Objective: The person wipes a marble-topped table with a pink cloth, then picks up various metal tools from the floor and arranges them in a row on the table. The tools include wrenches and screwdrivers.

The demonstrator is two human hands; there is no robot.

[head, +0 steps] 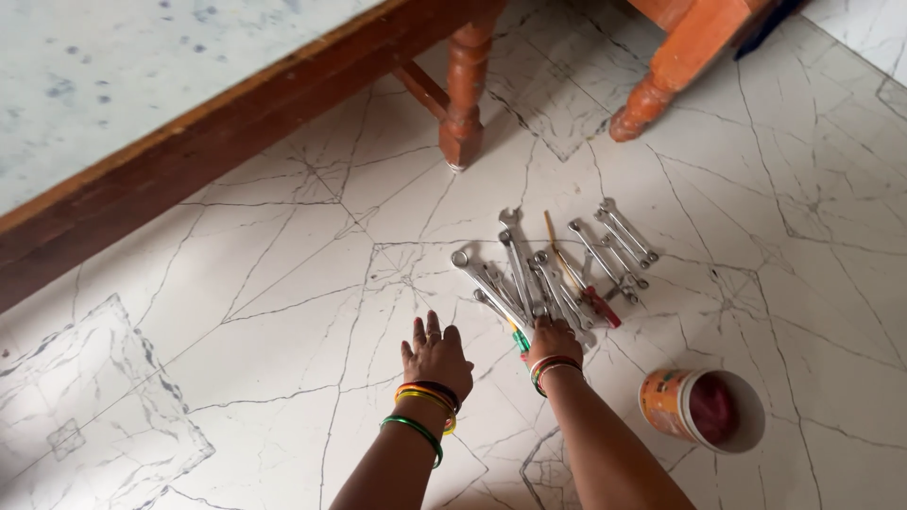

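Observation:
Several silver spanners [529,274] lie side by side on the white marble floor [283,283], with more spanners [619,241] to their right. Among them lies a screwdriver with a red handle [597,304] and another tool with a green and yellow handle [520,338]. My right hand [553,340] rests on the near ends of the spanners, fingers bent over them. My left hand [435,354] lies flat on the floor just left of the pile, fingers apart, holding nothing. Both wrists carry coloured bangles.
An orange and white tub [704,408] lies on its side at the right, its inside red. A wooden bed frame [227,123] with a turned leg [463,94] stands at the back; a second wooden leg [652,99] is further right.

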